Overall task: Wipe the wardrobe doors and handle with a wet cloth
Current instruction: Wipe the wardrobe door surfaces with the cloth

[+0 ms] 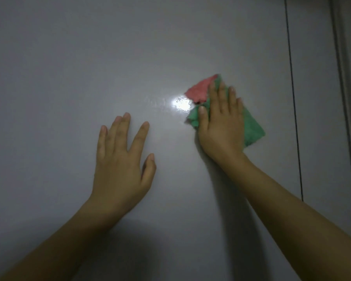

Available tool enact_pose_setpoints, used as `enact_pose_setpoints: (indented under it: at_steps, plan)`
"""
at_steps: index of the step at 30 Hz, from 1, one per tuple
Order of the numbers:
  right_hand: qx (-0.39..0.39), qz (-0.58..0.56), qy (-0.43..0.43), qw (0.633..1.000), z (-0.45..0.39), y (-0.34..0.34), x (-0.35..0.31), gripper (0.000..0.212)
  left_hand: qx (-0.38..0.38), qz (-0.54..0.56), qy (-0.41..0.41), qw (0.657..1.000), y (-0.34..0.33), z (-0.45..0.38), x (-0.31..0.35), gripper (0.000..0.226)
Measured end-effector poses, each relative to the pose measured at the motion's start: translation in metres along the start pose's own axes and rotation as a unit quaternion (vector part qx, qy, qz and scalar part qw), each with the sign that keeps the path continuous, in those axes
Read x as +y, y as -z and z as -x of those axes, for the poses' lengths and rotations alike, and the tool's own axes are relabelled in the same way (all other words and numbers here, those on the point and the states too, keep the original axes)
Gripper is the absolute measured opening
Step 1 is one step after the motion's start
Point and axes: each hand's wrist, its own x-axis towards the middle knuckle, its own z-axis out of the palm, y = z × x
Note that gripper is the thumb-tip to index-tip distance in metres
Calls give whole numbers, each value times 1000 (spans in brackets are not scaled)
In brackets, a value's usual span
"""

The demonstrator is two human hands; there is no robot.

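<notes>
Right of the middle of the frame, my right hand lies flat on the cloth and presses it onto the wardrobe door. The fingers are straight and spread over the cloth, not curled round it, so I think the flat palm is there to push the wet cloth hard against the door and rub a wide patch at once. The cloth is green with a pink corner poking out at the top, and it looks folded. Just left of it is a bright shiny spot on the door. My left hand, lower and left of the middle, holds nothing; its fingers are loose and spread by the door, maybe to steady me. A dark line runs down the right side, likely the door's edge. I cannot see a handle.
</notes>
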Motion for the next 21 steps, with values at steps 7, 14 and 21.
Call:
enact_pose_setpoints:
  at_steps: [7,14,21]
  plan:
    - [-77,36,300,950,5,4,3,57,2,-3,1,1000,12,5,-32,64]
    - [-7,5,99,995,6,-18,-78,60,4,-11,18,1000,26,14,-66,65]
    - [-117,34,371,920,42,-4,-56,57,6,-20,35,999,52,30,-108,66]
